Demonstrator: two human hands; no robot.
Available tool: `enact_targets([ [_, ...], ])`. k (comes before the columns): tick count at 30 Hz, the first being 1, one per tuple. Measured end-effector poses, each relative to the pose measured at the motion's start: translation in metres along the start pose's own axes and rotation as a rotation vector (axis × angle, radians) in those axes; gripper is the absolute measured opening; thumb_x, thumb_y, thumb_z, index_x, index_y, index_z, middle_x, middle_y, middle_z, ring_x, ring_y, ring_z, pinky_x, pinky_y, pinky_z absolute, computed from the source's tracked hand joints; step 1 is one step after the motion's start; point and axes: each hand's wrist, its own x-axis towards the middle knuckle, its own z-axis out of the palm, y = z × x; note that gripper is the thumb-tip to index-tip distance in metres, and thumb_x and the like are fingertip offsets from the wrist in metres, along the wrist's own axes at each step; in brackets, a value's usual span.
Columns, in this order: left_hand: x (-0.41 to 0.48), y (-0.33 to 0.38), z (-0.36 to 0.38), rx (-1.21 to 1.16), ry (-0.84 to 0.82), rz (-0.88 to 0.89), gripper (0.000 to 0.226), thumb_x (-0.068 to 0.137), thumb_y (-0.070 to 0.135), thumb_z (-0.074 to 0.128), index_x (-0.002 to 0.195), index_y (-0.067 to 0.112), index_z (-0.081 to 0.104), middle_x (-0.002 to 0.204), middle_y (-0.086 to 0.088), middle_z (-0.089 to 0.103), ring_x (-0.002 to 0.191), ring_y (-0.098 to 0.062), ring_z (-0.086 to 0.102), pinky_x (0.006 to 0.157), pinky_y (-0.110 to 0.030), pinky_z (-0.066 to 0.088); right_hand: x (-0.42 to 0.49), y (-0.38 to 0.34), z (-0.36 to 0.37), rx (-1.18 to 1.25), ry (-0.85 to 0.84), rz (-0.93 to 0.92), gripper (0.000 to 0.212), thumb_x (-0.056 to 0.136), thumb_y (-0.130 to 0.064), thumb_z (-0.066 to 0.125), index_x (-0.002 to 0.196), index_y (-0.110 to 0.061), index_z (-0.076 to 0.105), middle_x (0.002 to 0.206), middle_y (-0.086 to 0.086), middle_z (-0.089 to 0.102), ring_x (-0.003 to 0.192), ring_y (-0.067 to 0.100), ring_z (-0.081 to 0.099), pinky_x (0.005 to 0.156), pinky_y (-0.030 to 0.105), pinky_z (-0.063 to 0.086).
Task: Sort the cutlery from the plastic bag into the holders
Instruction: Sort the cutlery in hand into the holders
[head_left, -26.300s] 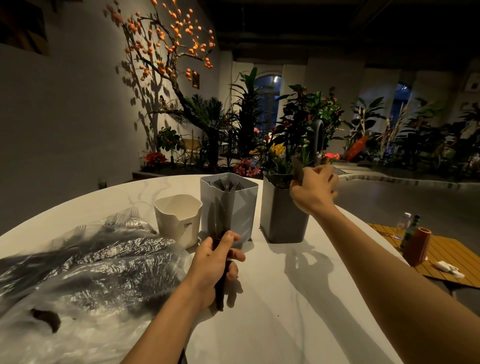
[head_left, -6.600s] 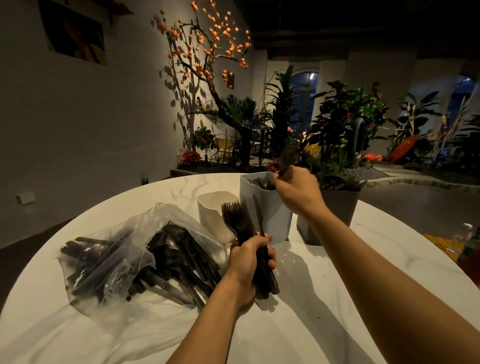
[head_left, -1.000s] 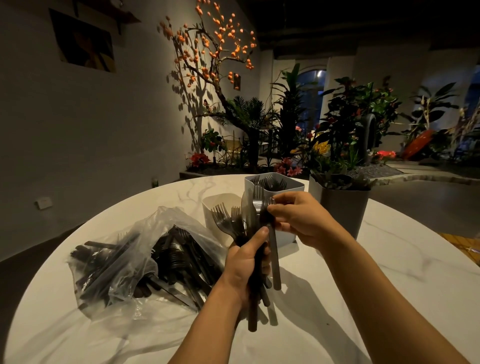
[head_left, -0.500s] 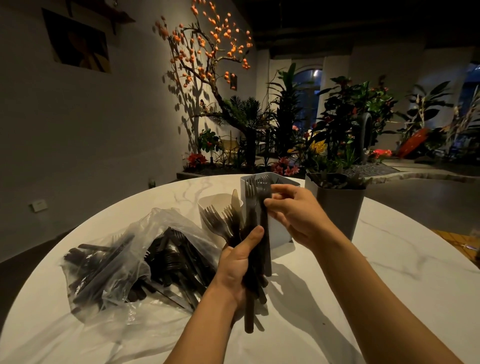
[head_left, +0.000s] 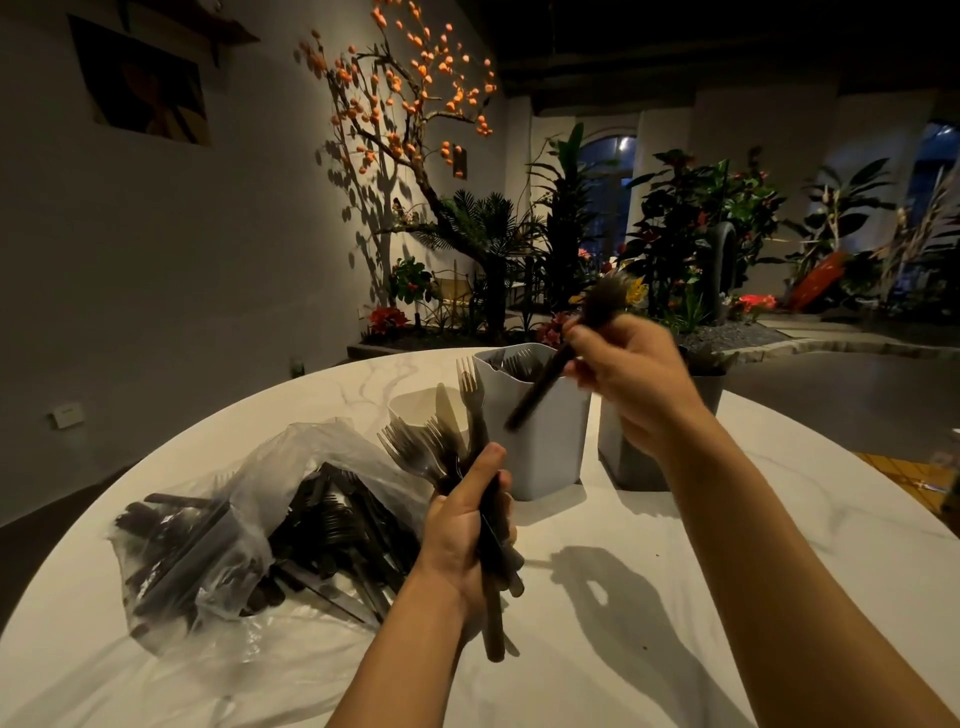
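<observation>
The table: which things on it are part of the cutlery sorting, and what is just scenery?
Part of the job:
plastic bag
left hand with its cutlery bundle
right hand holding a fork
white cup
light grey holder
dark grey holder

Just scenery:
orange-berried tree
plants
wall picture

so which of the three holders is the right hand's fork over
The light grey holder in the middle. The right hand holds its fork above that holder's open top; the white holder stands to its left, the dark grey holder to its right.
</observation>
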Motion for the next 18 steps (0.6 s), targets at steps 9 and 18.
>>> enact_targets([
  [9, 0.001, 0.000, 0.001, 0.036, 0.005, 0.013, 0.025, 0.074, 0.034, 0.081, 0.077, 0.010, 0.074, 0.067, -0.002, 0.063, 0.046, -0.010, 0.053, 0.045, -0.023, 0.043, 0.016, 0.021, -0.006, -0.201, 0.259, -0.213, 0.016, 0.105, -0.013, 0.046, 0.111, -0.019, 0.060, 0.114, 0.005, 0.067, 0.110, 0.018, 0.064, 0.097, 0.045, 0.056],
  [18, 0.004, -0.002, 0.001, 0.074, -0.002, 0.024, 0.032, 0.068, 0.037, 0.084, 0.082, 0.010, 0.073, 0.067, -0.001, 0.060, 0.050, -0.010, 0.049, 0.048, -0.023, 0.041, 0.021, 0.042, 0.009, -0.794, 0.060, -0.118, 0.024, 0.102, -0.011, 0.039, 0.117, -0.011, 0.058, 0.122, 0.015, 0.051, 0.111, 0.035, 0.049, 0.099, 0.050, 0.044],
])
